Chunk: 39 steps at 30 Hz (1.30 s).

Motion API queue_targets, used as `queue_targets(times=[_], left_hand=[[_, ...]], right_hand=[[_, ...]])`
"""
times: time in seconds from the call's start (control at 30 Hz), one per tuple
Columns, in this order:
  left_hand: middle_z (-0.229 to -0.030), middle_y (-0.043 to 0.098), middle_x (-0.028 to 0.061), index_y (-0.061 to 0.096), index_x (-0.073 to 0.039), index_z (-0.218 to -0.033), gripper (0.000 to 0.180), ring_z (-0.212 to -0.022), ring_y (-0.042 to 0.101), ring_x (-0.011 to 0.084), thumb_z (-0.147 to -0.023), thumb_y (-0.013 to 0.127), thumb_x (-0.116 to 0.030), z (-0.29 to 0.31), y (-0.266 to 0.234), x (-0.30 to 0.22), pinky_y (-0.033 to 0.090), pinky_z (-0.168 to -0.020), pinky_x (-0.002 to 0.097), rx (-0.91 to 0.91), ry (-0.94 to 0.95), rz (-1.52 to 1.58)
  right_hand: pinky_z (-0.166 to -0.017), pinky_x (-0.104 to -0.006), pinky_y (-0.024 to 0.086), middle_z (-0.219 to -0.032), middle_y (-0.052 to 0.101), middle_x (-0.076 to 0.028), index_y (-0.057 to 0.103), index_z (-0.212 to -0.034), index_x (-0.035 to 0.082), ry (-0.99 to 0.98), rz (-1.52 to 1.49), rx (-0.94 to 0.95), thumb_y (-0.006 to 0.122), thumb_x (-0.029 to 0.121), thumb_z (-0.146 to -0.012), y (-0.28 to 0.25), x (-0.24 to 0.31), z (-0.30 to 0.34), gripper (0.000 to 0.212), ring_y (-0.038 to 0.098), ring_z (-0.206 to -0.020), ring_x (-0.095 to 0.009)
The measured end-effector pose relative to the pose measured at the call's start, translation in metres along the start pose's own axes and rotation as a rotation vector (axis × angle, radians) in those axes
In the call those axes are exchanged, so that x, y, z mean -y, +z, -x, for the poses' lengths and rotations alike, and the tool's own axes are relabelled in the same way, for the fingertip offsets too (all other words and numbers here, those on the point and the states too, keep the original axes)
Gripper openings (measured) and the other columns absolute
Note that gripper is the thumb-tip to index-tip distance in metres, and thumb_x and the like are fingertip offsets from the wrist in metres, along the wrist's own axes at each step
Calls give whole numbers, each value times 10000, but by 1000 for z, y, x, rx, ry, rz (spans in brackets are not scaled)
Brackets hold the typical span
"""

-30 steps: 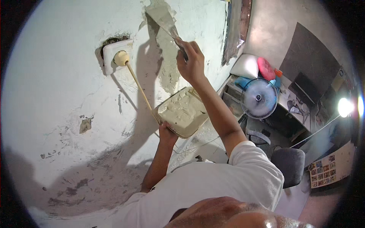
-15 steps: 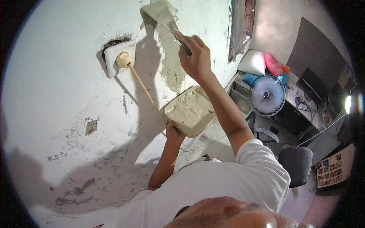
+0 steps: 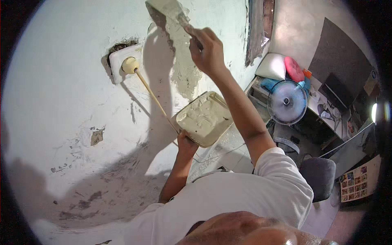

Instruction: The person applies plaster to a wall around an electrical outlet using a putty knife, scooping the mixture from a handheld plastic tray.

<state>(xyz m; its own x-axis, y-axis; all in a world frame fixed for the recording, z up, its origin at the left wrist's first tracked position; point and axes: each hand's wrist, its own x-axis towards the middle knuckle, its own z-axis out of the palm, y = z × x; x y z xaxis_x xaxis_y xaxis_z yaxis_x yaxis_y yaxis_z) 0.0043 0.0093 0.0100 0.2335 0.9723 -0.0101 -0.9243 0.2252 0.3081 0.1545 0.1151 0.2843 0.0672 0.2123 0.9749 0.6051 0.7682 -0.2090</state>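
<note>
My right hand (image 3: 207,50) is closed around the handle of a putty knife (image 3: 168,9), raised at the top of the view. Its wide blade lies against the wall over a strip of wet grey-beige filler (image 3: 184,71). Lower down, my left hand (image 3: 187,143) grips the near left edge of a shallow rectangular tray (image 3: 212,143). Smeared filler (image 3: 202,116) covers the tray's inside. The tray is tilted and held close to the wall, below the filler strip. My left fingers are partly hidden under the tray.
Left of the strip, a white wall socket (image 3: 117,67) sits in a ragged hole, with a round cream plug (image 3: 130,65) and hanging cord (image 3: 152,93). At right stand a fan (image 3: 286,102), a dark chair (image 3: 317,179) and a cluttered desk. A window frame (image 3: 258,34) edges the wall.
My right hand and the putty knife have shifted slightly up and left along the wall. The left hand and tray have stayed almost in place.
</note>
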Motion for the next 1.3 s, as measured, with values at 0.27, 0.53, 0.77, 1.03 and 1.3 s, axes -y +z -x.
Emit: queue_targets(times=[0.27,0.53,0.77,1.03,1.3], left_hand=[[-1340,503,181,428,-16,-1366,742,-1263,477,374,-643,542,-134,4,3,3,342,-1115,557,-31,37,-117],[-1394,482,147,438,-46,-1386,547,-1297,459,322,-920,533,-316,7,-12,1,374,-1092,520,24,18,-77],[-1292,556,127,488,-33,-1329,527,-1192,549,315,-827,529,-187,4,-16,6,430,-1050,492,-2,47,-129],[-1330,517,152,406,-36,-1381,700,-1260,495,337,-693,532,-71,2,-21,15,422,-1063,530,-10,-3,-101],[-1228,580,157,468,-9,-1319,674,-1174,559,337,-668,601,-122,3,-13,20,450,-1037,503,-114,83,-29]], right_hand=[[-582,-308,445,-794,559,-119,656,-1185,52,195,-125,128,616,-44,-781,-47,3,112,417,547,-625,-211],[-630,-322,460,-860,637,-152,663,-1171,25,412,-179,521,629,2,-800,-137,-3,200,373,574,-686,-230],[-518,-221,385,-759,630,-13,587,-1287,3,983,-337,775,572,46,-866,-176,5,230,423,465,-561,-44],[-722,-277,461,-1007,587,-81,530,-1295,-8,644,-131,423,540,55,-898,-140,10,198,402,563,-829,-146],[-629,-326,454,-789,501,-99,581,-1324,91,60,-16,149,563,-31,-868,-28,6,86,473,499,-674,-231]])
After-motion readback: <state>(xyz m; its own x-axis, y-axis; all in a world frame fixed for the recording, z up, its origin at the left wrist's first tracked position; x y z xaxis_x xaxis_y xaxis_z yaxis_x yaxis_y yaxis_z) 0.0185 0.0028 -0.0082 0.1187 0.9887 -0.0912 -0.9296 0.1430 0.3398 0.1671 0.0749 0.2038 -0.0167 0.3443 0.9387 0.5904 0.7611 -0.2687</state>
